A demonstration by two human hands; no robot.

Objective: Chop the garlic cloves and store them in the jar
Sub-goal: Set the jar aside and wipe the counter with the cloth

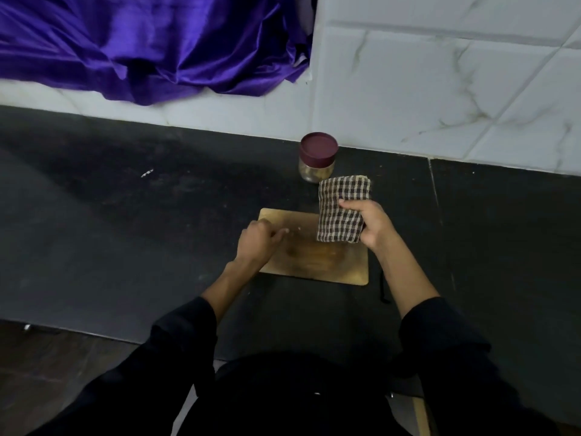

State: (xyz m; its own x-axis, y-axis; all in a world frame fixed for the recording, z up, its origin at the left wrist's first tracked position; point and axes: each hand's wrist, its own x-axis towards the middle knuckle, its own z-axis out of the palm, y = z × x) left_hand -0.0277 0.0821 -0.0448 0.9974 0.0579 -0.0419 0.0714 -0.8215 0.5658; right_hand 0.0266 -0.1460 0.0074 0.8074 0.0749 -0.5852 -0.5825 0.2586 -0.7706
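Near the back edge of the dark bench (125,215), close to the tiled wall, a wooden chopping board (327,262) lies flat. Behind it, toward the wall, stands the glass jar (316,166) with its maroon lid (318,146) on; something pale seems to sit inside, though the glass is too dim to say what. The right hand (369,223) holds a folded checked cloth (342,210) over the board's back right corner, its grip closed on the cloth's edge. The left hand (256,242) rests on the board's left side with fingers curled; whether it pinches anything I cannot tell. A few pale specks (294,229) just beside its fingertips may be garlic bits, too small to be sure. No knife is visible.

The risk I judge from here: a wipe with the cloth could sweep leftover bits off the board onto the bench, and the cloth hangs near enough to the jar to knock it.
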